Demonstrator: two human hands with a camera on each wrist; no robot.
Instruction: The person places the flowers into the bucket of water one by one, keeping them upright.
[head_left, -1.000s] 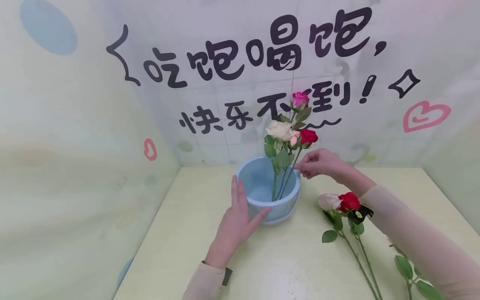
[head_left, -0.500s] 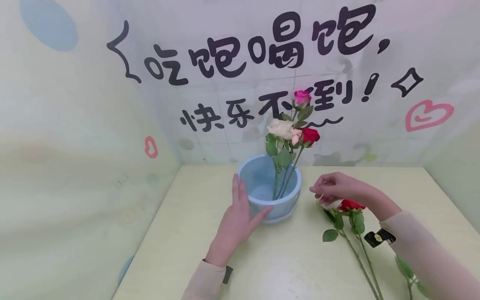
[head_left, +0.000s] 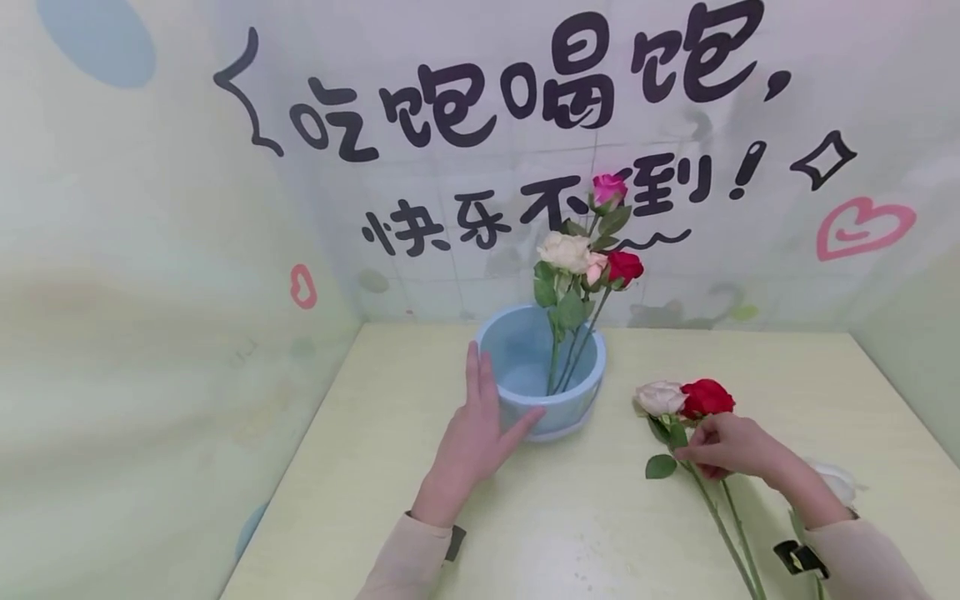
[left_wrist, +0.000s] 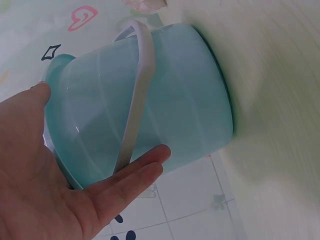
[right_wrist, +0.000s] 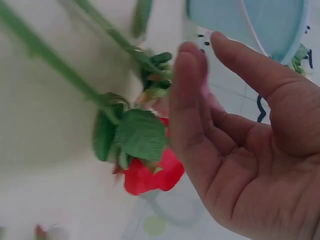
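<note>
A light blue bucket (head_left: pixel 561 417) with a pale handle (left_wrist: pixel 137 95) stands upright on the table. My left hand (head_left: pixel 471 437) rests against its side, fingers extended and thumb near the rim. Inside the bucket lean a magenta rose (head_left: pixel 609 190), a cream rose (head_left: pixel 565 252), a pale pink bud (head_left: pixel 596 268) and a red rose (head_left: pixel 626 268). My right hand (head_left: pixel 738 446), fingers loosely bent and thumb apart, hovers over the stems of a white rose (head_left: pixel 660 397) and another red rose, its bloom (right_wrist: pixel 147 175) clear in the right wrist view. Nothing is between its fingers.
Partly behind the right forearm lies another white flower (head_left: pixel 836 479) at the table's right. The pale table (head_left: pixel 360 467) meets a printed backdrop (head_left: pixel 420 292) at the back, with side panels left and right.
My right hand has moved from beside the bucket's flowers, right and toward me, to the lying roses' stems. The left hand stays on the bucket. The view has tilted slightly down.
</note>
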